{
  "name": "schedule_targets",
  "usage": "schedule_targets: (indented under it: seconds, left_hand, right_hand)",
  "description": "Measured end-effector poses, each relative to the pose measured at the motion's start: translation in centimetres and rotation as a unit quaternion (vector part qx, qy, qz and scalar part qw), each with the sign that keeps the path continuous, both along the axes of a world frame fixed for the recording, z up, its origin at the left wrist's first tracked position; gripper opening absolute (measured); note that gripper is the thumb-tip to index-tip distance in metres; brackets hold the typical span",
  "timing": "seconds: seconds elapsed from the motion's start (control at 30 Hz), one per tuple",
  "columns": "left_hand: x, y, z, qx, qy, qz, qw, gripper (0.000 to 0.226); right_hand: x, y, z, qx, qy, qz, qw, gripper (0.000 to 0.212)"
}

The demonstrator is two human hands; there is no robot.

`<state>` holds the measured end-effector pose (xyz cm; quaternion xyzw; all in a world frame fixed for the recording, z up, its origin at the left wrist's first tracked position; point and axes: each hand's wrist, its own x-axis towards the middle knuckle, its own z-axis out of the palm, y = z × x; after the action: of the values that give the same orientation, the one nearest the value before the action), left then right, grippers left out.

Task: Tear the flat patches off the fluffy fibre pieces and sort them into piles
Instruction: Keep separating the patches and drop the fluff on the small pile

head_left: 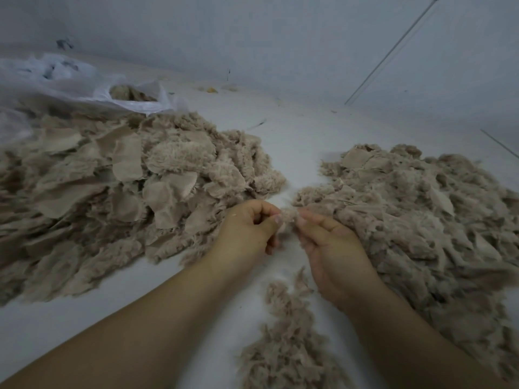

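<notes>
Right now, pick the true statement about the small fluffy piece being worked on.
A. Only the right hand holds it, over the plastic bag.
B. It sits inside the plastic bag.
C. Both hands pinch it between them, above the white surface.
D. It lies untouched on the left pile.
C: the left hand and the right hand each pinch an end of the small fluffy piece, held between the two big piles.

Fibre piles beige-taupe; floor white; plastic bag translucent white.
</notes>
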<state>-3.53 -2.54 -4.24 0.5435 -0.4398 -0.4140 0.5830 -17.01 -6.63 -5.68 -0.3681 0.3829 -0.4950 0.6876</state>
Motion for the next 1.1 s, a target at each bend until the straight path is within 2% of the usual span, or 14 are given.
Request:
schedule_targets:
  seconds: [0.07, 0.17, 0.3, 0.43, 0.5, 0.63, 0.7, 0.77, 0.83, 0.97, 1.0, 1.1]
  left_hand:
    - [-0.29, -0.05, -0.09, -0.005, 0.019, -0.015, 1.0, 0.018]
    - [-0.39, -0.03, -0.17, -0.021, 0.039, -0.035, 0.998, 0.019]
    - [-0.56, -0.02, -0.14, -0.063, 0.053, -0.025, 0.996, 0.025]
    - [-0.53, 0.1, -0.11, -0.076, 0.031, 0.014, 0.997, 0.036]
    - [-0.37, 0.05, -0.17, -0.072, 0.008, 0.053, 0.996, 0.041]
    - [0.0, -0.11, -0.6, -0.082, -0.097, 0.104, 0.986, 0.043]
    - [0.05, -0.13, -0.81, -0.088, -0.13, 0.11, 0.981, 0.041]
    - [0.01, -0.16, -0.93, -0.093, -0.151, 0.105, 0.978, 0.038]
    - [-0.09, -0.18, -0.85, -0.089, -0.149, 0.078, 0.982, 0.034]
    - [-0.32, -0.28, -0.48, -0.072, -0.12, 0.008, 0.99, 0.014]
    - [-0.44, -0.3, -0.49, -0.073, -0.114, 0.0, 0.991, 0.011]
    - [-0.73, -0.46, -0.6, -0.068, -0.103, 0.003, 0.992, 0.007]
  right_hand:
    - [-0.05, -0.09, -0.12, 0.007, 0.004, -0.004, 1.0, 0.02]
    - [-0.12, -0.08, -0.05, 0.015, -0.037, -0.005, 0.999, 0.023]
    - [-0.3, 0.0, -0.07, 0.005, -0.054, 0.015, 0.998, 0.026]
    - [-0.22, 0.07, -0.13, -0.002, -0.043, 0.014, 0.999, 0.028]
    - [-0.17, 0.04, -0.08, -0.001, -0.046, 0.007, 0.999, 0.022]
    - [-0.14, 0.01, 0.15, 0.003, -0.058, 0.003, 0.998, 0.027]
    - [-0.15, -0.01, 0.24, 0.007, -0.055, 0.0, 0.998, 0.033]
    - [-0.22, -0.1, 0.25, 0.012, -0.058, 0.006, 0.998, 0.024]
    - [-0.38, -0.37, 0.08, 0.022, -0.065, 0.015, 0.998, 0.016]
    - [-0.51, -0.58, -0.21, 0.027, -0.076, 0.03, 0.996, 0.016]
    - [-0.47, -0.47, -0.16, 0.027, -0.082, 0.033, 0.996, 0.017]
    - [-0.52, -0.28, -0.04, 0.012, -0.093, 0.037, 0.995, 0.047]
